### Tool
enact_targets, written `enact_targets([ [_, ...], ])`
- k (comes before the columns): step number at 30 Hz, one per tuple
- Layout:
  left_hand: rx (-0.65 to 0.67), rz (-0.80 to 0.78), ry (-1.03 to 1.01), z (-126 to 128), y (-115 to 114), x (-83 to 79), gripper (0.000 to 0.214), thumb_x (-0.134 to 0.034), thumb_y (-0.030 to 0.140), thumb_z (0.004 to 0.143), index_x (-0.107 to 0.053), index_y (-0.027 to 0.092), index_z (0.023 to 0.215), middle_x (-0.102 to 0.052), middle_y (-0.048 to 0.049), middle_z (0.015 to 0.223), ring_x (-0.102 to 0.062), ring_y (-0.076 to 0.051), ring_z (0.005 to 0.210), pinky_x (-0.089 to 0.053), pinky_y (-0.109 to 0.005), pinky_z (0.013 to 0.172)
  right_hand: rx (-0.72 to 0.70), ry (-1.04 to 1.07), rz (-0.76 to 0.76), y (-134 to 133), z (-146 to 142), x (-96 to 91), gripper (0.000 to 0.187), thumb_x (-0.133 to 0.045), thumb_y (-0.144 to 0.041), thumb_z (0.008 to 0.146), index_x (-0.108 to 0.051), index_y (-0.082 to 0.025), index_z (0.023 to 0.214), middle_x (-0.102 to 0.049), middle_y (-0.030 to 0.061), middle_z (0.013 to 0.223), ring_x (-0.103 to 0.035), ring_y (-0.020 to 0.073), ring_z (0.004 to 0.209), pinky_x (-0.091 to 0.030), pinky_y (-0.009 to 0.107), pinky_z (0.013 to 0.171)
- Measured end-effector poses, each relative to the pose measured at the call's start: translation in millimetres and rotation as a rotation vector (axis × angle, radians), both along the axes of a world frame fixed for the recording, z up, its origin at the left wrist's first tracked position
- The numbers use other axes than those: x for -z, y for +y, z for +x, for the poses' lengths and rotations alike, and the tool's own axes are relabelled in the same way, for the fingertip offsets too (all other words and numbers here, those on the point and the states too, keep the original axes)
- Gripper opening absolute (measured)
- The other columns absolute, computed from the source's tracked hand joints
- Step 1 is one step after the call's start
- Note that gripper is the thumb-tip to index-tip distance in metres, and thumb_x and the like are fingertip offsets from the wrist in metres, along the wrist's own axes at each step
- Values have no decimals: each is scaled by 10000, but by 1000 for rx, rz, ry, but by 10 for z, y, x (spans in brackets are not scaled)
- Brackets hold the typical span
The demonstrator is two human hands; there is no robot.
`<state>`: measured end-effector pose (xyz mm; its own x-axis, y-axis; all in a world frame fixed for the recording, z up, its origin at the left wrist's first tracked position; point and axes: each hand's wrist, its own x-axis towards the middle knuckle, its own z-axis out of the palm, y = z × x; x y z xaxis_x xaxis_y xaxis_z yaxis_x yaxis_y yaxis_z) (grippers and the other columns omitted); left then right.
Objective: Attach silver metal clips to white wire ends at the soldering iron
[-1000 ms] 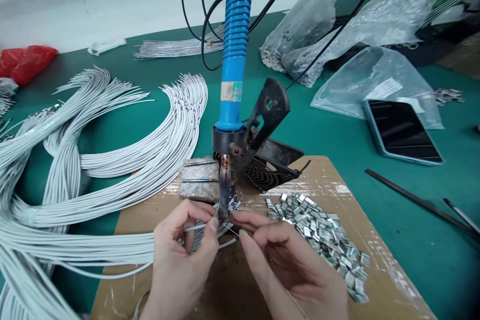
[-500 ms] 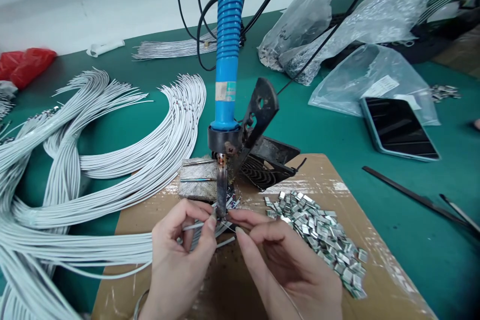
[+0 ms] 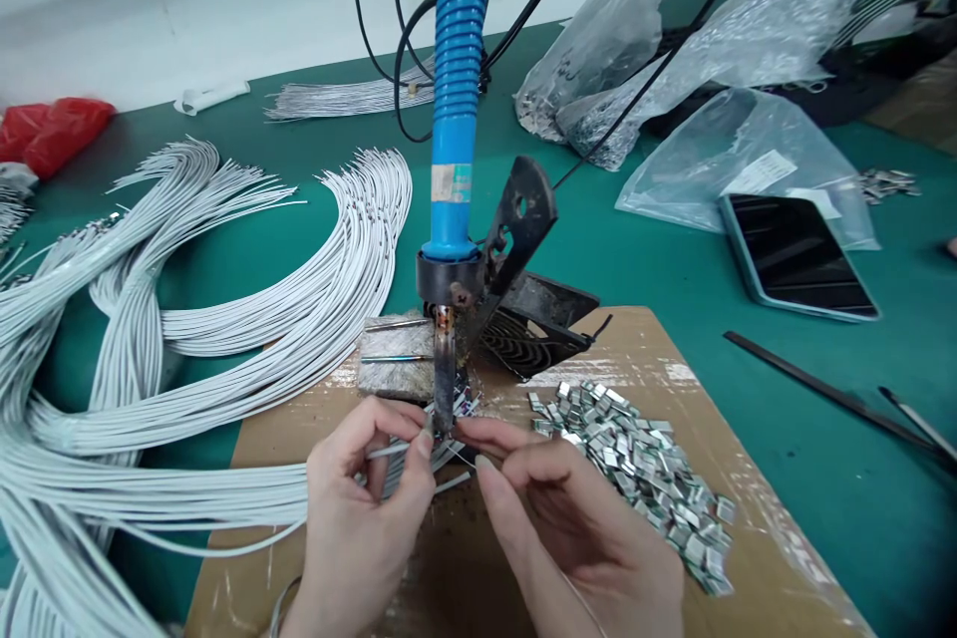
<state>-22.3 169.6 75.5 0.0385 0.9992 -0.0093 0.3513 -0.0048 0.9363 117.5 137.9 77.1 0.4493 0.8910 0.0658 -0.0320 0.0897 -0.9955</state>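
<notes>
A blue-handled soldering iron [image 3: 454,189] stands tip-down in a black holder [image 3: 515,229]. Just below its tip, my left hand [image 3: 366,508] is closed, pinching the end of a white cable [image 3: 387,451] between thumb and index finger. My right hand [image 3: 583,528] comes in from the other side, fingers closed on a thin solder wire [image 3: 462,456] that runs to the tip and trails back across the palm. Whatever small part is at the tip is mostly hidden by the fingertips. More white cables [image 3: 224,493] pass beneath my left hand.
Small metal connectors [image 3: 635,469] are heaped on the cardboard [image 3: 718,459] at right. A dirty sponge [image 3: 395,379] sits behind my left hand. Cable bundles [image 3: 299,359] cover the left. A phone [image 3: 799,254], tweezers [image 3: 822,389] and plastic bags [image 3: 718,50] lie to the right.
Both hands keep their place at the iron's tip and their hold on the cable and solder wire. The whole view has shifted very slightly.
</notes>
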Motion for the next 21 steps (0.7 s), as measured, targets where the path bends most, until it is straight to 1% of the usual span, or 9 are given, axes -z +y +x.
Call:
enact_targets([
  [1, 8, -5, -6, 3, -6, 0, 208, -680, 280, 1030, -669, 155, 863, -720, -54, 1018, -675, -112, 960, -522, -125, 811, -6, -27, 10, 24, 29, -1, 393, -821, -523, 889, -671, -161, 851, -755, 186, 1038, -754, 283, 1020, -642, 329, 836],
  [3, 12, -25, -28, 12, -15, 0, 216, -670, 281, 1036, -658, 152, 864, -715, -52, 1016, -667, -104, 937, -511, -120, 785, -6, -55, 28, 70, 72, -1, 451, -823, -590, 863, -674, -164, 855, -755, 188, 1020, -757, 294, 1011, -646, 343, 836],
  [7, -2, -28, -12, 23, -16, 0, 222, -677, 295, 1030, -659, 151, 862, -718, -59, 1043, -670, -112, 942, -498, -122, 748, 0, -75, 42, 90, 68, 16, 452, -827, -590, 855, -673, -165, 841, -759, 189, 1022, -761, 298, 1019, -648, 347, 853],
  [10, 3, -19, -6, 13, -12, 2, 220, -674, 292, 1032, -665, 153, 861, -719, -58, 1036, -673, -116, 971, -510, -122, 789, 11, -77, 37, 30, 37, 64, 377, -823, -494, 890, -667, -157, 826, -764, 191, 1045, -765, 294, 1040, -648, 330, 856],
  [11, 3, -22, -14, 8, -12, 4, 223, -673, 295, 1034, -667, 155, 861, -717, -57, 1032, -673, -118, 985, -515, -124, 810, 13, -86, 35, 6, 35, 86, 323, -801, -433, 925, -662, -158, 826, -766, 178, 1062, -768, 273, 1048, -642, 300, 862],
  [14, -2, -31, -35, 0, -11, 16, 225, -672, 297, 1036, -666, 161, 858, -712, -53, 1038, -670, -120, 1000, -516, -123, 821, -60, -174, 100, -47, 66, 153, 122, -701, -194, 1001, -638, -197, 897, -770, 63, 1142, -767, 144, 1075, -592, 159, 895],
  [16, 1, -33, -35, 8, -9, 23, 222, -670, 299, 1039, -674, 163, 863, -714, -57, 1059, -670, -125, 1016, -523, -131, 843, -121, -239, 150, -58, 101, 186, 149, -667, -98, 1001, -614, -230, 957, -759, -10, 1181, -753, 82, 1106, -557, 107, 932],
  [17, 2, -28, -30, 14, -8, 24, 227, -670, 307, 1041, -679, 165, 864, -715, -59, 1049, -671, -128, 1021, -526, -135, 857, -140, -259, 164, -57, 116, 197, 166, -665, -84, 998, -606, -239, 978, -755, -23, 1194, -750, 75, 1115, -556, 108, 944],
  [21, -13, -11, -27, 31, -5, 19, 231, -684, 318, 1028, -689, 167, 852, -708, -62, 996, -667, -137, 1002, -523, -131, 806, -126, -268, 159, -44, 140, 218, 162, -662, -94, 1006, -604, -245, 993, -750, -18, 1194, -751, 83, 1101, -576, 131, 928],
])
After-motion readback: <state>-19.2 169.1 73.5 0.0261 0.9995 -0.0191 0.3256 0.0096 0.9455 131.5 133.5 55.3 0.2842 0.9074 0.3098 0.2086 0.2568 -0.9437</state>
